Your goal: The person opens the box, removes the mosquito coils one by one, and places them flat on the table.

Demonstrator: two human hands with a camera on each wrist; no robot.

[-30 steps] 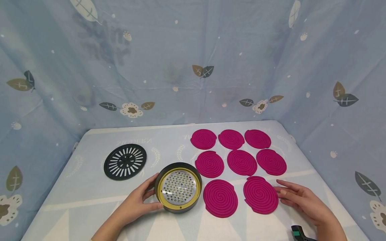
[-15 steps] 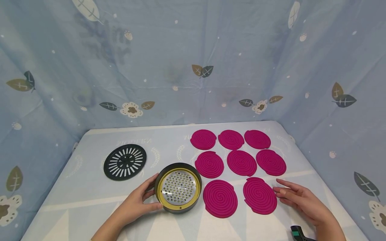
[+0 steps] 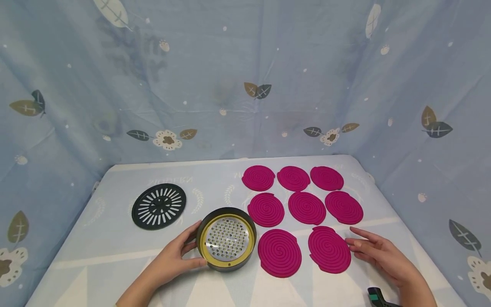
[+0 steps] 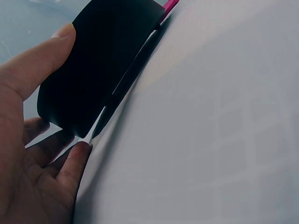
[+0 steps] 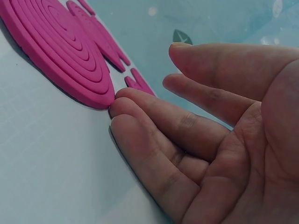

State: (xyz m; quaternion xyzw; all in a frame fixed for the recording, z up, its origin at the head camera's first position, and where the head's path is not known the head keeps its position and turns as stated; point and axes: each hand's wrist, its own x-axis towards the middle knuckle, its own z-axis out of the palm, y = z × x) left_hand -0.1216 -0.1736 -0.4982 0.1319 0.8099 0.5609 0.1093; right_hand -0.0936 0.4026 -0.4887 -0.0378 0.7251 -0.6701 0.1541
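Observation:
My left hand (image 3: 174, 261) holds a round grater (image 3: 227, 238) by its left side, thumb at the front and fingers behind. The grater has a perforated metal face, a yellow ring and a black cup-like base. In the left wrist view the thumb lies on the dark base (image 4: 98, 65). My right hand (image 3: 385, 256) rests on its side on the table, its fingertips at the right edge of a magenta spiral coaster (image 3: 329, 250). The right wrist view shows its thumb and index finger spread apart, with fingertips against the coaster (image 5: 60, 51) and nothing gripped.
Several more magenta spiral coasters (image 3: 307, 207) lie flat in rows behind and beside it. A black slotted disc (image 3: 159, 206) lies at the left. Near the right wrist is a black and green object (image 3: 377, 297), partly out of frame. Patterned blue cloth (image 3: 230, 76) hangs around the table.
The front right coaster's right edge has shifted slightly left, with my right fingertips staying at it. My left hand and the grater have stayed in place.

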